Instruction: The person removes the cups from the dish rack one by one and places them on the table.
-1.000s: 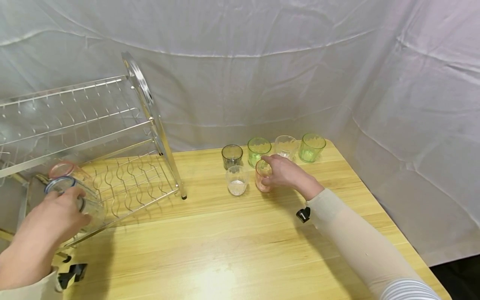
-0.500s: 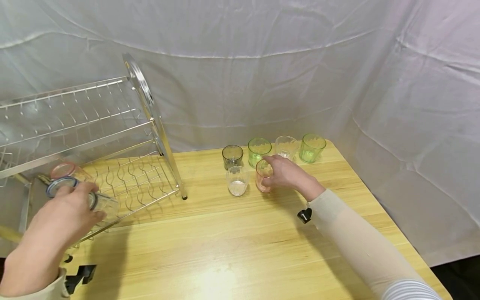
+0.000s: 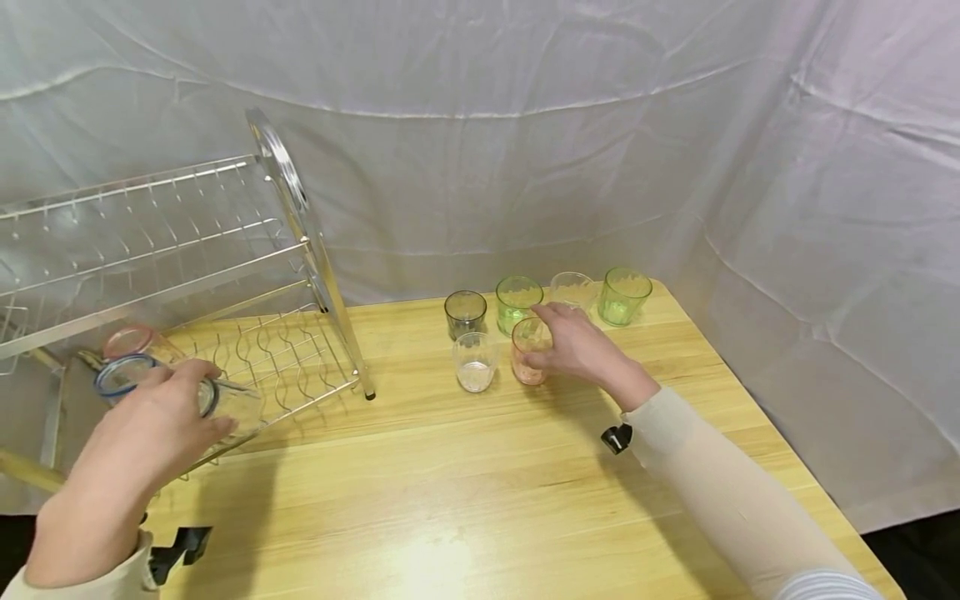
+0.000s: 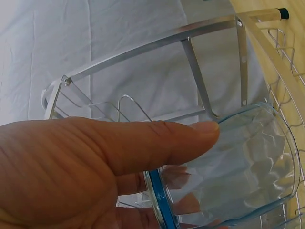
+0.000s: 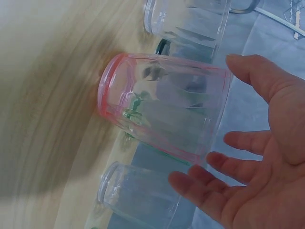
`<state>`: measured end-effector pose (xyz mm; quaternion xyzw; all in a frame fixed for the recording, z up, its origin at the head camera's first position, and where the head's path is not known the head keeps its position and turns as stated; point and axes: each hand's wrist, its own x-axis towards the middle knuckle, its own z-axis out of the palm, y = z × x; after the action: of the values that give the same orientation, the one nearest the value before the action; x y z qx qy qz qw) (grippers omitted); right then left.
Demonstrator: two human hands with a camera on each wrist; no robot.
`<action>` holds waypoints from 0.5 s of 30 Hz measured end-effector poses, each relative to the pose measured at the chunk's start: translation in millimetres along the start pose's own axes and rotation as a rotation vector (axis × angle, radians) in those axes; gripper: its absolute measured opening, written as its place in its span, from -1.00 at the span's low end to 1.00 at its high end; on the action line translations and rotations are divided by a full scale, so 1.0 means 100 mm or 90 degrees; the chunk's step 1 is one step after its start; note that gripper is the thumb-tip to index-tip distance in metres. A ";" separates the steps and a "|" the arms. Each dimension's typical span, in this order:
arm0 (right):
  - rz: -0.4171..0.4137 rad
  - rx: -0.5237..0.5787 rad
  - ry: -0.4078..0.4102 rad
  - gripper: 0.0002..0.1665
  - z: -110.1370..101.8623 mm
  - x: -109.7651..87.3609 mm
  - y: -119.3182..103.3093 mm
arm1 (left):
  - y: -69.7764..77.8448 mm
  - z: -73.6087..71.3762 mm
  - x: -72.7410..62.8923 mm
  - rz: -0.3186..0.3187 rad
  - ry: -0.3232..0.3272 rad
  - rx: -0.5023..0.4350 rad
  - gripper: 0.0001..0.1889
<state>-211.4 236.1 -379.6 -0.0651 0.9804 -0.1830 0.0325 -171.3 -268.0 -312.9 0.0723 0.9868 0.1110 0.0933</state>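
My left hand [image 3: 153, 429] grips a clear, blue-tinted drinking glass [image 3: 242, 407] by its base end, tilted on its side over the rack's lower tier. In the left wrist view the thumb lies along the glass [image 4: 238, 167], and fingertips show through it. My right hand [image 3: 581, 350] is at a pink drinking glass [image 3: 525, 367] standing upright on the table. In the right wrist view its fingers are spread beside the pink glass [image 5: 162, 105], the thumb near the rim. Contact there is hard to tell. A blue-rimmed glass [image 3: 120, 377] and a red-rimmed glass [image 3: 135, 340] lie in the rack.
A two-tier metal dish rack [image 3: 333, 292] stands at the left. Around the pink glass are a clear glass [image 3: 476, 367], a dark grey glass [image 3: 465, 315], a green glass [image 3: 517, 300], another clear glass [image 3: 573, 290] and a second green glass [image 3: 625, 296]. Grey cloth [image 3: 480, 167] hangs behind the table.
My left hand has moved right with the blue-tinted glass, away from the blue-rimmed one in the rack. My right hand has shifted slightly right; the pink glass has stayed in place.
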 end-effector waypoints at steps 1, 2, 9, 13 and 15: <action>-0.004 0.002 0.007 0.13 0.00 -0.01 0.00 | 0.01 0.00 0.00 0.003 0.003 -0.001 -0.22; -0.011 0.002 0.015 0.12 0.01 -0.01 0.01 | 0.02 0.01 0.00 0.006 0.008 -0.003 -0.23; -0.038 0.018 0.068 0.07 0.04 -0.08 0.03 | 0.13 0.05 0.00 0.021 0.013 -0.019 -0.22; -0.049 0.030 0.094 0.03 0.06 -0.12 0.04 | 0.21 0.07 0.00 0.027 0.004 -0.038 -0.24; -0.056 0.040 0.110 0.01 0.07 -0.14 0.04 | 0.26 0.09 0.00 0.034 0.005 -0.049 -0.24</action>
<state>-197.6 239.3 -387.0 -0.0912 0.9695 -0.2200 -0.0581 -166.1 -241.5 -315.6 0.0945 0.9799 0.1514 0.0894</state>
